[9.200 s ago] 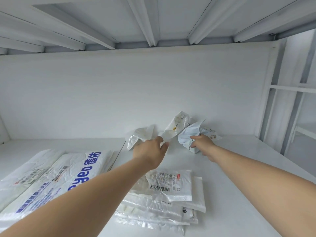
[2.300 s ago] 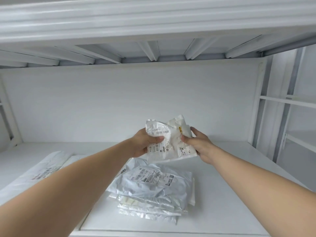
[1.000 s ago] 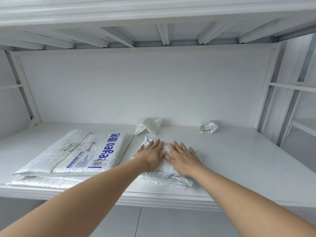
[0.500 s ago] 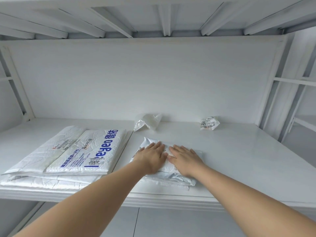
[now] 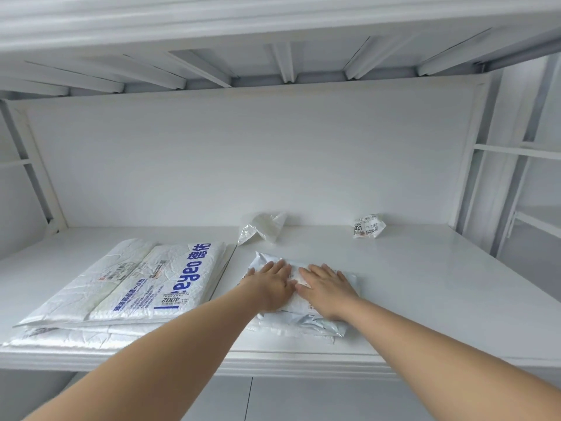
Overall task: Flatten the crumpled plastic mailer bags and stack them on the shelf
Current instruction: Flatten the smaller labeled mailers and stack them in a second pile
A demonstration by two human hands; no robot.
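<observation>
A stack of flattened white and grey mailer bags (image 5: 306, 325) lies near the front edge of the white shelf (image 5: 425, 287). My left hand (image 5: 270, 284) and my right hand (image 5: 326, 288) press flat on top of the stack, side by side, fingers straight and pointing to the back wall. Two crumpled bags stand at the back: a clear-white one (image 5: 262, 227) in the middle and a small one with a printed label (image 5: 368, 226) to the right.
A second, larger pile of flat white mailers with blue lettering (image 5: 133, 287) lies on the left of the shelf. Metal uprights (image 5: 473, 165) frame the right side, and the ribbed underside of the upper shelf (image 5: 285, 65) hangs overhead.
Both hands brought a crumpled labelled bag down onto the stack and now press it flat. In the last second they have stayed on it with little movement.
</observation>
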